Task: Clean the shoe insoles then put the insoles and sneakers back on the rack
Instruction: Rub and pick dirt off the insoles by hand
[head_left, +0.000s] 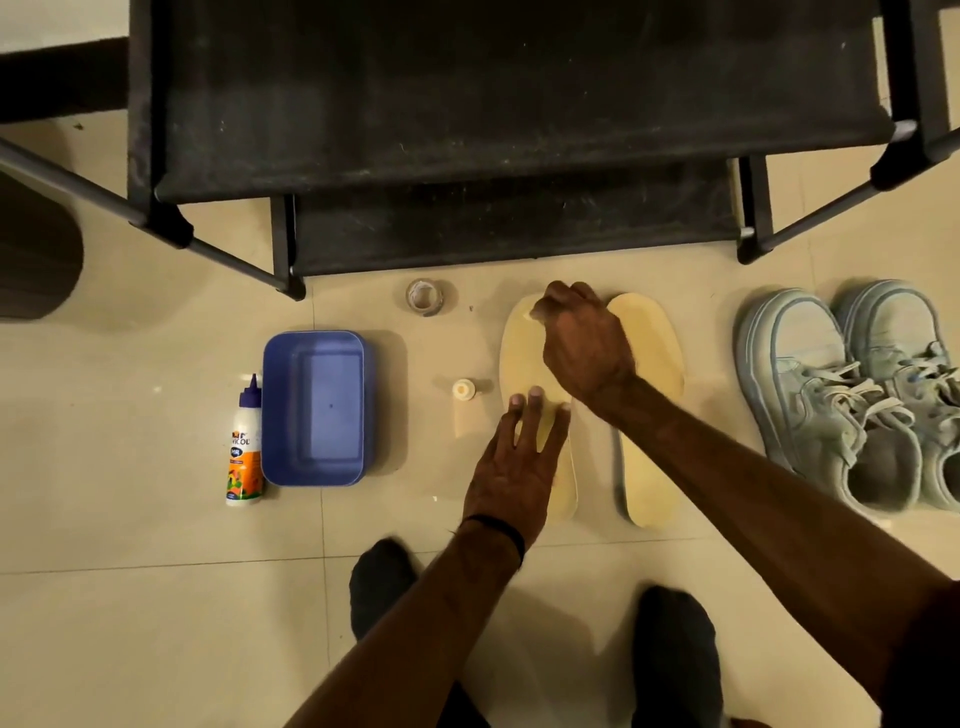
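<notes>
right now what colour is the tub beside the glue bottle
Blue-purple; the tub shows clearly in the head view.

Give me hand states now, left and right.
Left hand: open, straight fingers pressing flat on the left insole.
Right hand: fingers curled at that insole's toe end, pinching something small and pale; what it is cannot be told.

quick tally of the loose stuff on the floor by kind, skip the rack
insoles: 2
sneakers: 2
blue tub: 1
glue bottle: 1
tape roll: 1
small cap: 1
total: 8
</notes>
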